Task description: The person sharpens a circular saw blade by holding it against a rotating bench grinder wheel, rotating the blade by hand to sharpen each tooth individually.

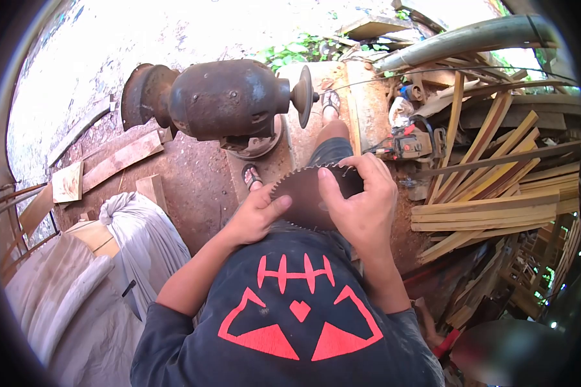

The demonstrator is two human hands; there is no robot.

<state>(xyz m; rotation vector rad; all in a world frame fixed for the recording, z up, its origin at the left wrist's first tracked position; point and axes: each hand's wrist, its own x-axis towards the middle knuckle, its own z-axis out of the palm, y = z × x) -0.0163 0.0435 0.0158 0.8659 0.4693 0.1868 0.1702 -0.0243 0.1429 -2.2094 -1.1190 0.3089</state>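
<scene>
A dark, toothed circular saw blade (pixel 301 195) is held in front of my lap, tilted, its lower side close to my shirt. My left hand (pixel 257 216) grips its left edge, with the thumb lying on the flat face. At the right side my right hand (pixel 366 197) is closed on the blade, thumb on the face and fingertips at the teeth of the upper rim. Whether those fingers also hold something small cannot be made out. Beyond the blade stands a rusty bench grinder motor (pixel 229 100) with a thin disc (pixel 305 97) on its right shaft.
An orange-and-grey chainsaw (pixel 412 143) lies at the right, beside stacked wood strips (pixel 487 213). A thick pipe (pixel 468 46) crosses the upper right. Boards (pixel 119 160) and a cloth-covered heap (pixel 77 303) are at the left. My sandalled feet are beneath the motor's right side.
</scene>
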